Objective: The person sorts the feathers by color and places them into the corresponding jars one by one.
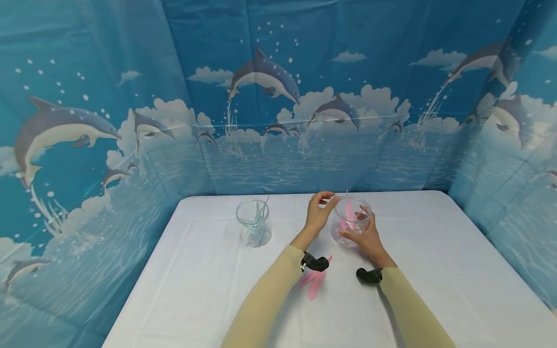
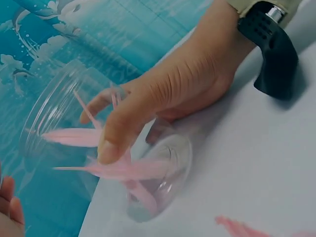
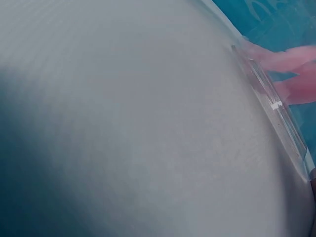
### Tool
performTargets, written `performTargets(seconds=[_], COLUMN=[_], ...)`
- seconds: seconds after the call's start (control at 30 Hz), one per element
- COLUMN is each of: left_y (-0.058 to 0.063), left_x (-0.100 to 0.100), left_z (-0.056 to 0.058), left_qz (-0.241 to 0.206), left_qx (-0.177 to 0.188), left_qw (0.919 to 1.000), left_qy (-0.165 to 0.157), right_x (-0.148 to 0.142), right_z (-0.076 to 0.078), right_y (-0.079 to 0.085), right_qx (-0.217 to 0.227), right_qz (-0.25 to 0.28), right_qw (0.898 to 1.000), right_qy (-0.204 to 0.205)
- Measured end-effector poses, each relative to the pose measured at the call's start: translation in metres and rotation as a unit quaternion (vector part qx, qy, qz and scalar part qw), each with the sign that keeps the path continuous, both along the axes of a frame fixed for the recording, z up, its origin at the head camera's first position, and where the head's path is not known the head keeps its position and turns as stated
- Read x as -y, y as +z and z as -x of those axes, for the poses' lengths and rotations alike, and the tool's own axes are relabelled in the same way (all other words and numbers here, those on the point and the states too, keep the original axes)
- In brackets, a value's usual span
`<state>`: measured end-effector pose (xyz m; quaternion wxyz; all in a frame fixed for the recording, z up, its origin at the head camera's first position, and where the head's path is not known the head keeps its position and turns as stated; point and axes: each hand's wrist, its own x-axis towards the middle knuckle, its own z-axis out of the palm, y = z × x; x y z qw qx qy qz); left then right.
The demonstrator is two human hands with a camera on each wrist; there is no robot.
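Note:
In the head view a clear round jar holds several pink feathers. My right hand grips its right side, the thumb in front and fingers behind; the left wrist view shows this right hand round the jar, which looks tilted there. Just left of the rim is my left hand, its fingers loosely bent with nothing visible between them. Only fingertips of the left hand show at the left wrist view's edge. In the right wrist view, the jar's base and blurred pink feathers appear.
More pink feathers lie on the white-covered table, partly behind the left wrist's black band. Further left stands a second clear jar with pale green feathers. A dolphin-printed curtain surrounds the table's back and sides.

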<state>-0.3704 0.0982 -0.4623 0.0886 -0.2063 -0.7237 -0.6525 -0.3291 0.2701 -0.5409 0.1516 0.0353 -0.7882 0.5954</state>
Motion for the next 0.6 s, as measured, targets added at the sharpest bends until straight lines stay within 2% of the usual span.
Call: performTargets(seconds=[0.1,0.17,0.23,0.3,0.4,0.43,0.5,0.6], left_y=[-0.005,-0.009,-0.013,-0.017,-0.022,-0.025,-0.028,-0.031], left_x=[0.014,0.025,0.036,0.046,0.055,0.057,0.058,0.056], left_z=[-0.005,-0.010,-0.017,-0.023,-0.034,-0.038,-0.046,-0.056], left_qz=[0.037,0.096,0.176,0.263,0.372,0.401,0.453,0.511], left_qx=[-0.010,0.002,0.028,0.056,0.086,0.090,0.094,0.081], left_qw=[0.9989,0.9947,0.9836,0.9631,0.9242,0.9114,0.8862,0.8555], left_qy=[0.028,0.037,0.029,0.010,-0.014,-0.016,-0.013,0.000], right_x=[0.001,0.000,0.002,0.001,0.000,-0.002,-0.002,-0.003], right_z=[-0.001,-0.001,-0.003,-0.002,-0.001,0.002,0.002,0.003], right_y=[0.001,0.001,0.005,0.004,0.003,-0.002,-0.002,-0.003], right_qx=[-0.006,-0.006,-0.005,-0.008,-0.012,-0.015,-0.014,-0.016], right_qz=[0.006,0.001,-0.003,-0.005,0.001,0.001,0.000,0.003], right_qw=[1.000,1.000,1.000,1.000,1.000,1.000,1.000,1.000], right_qy=[0.003,0.004,0.007,0.009,0.012,0.010,0.010,0.012])
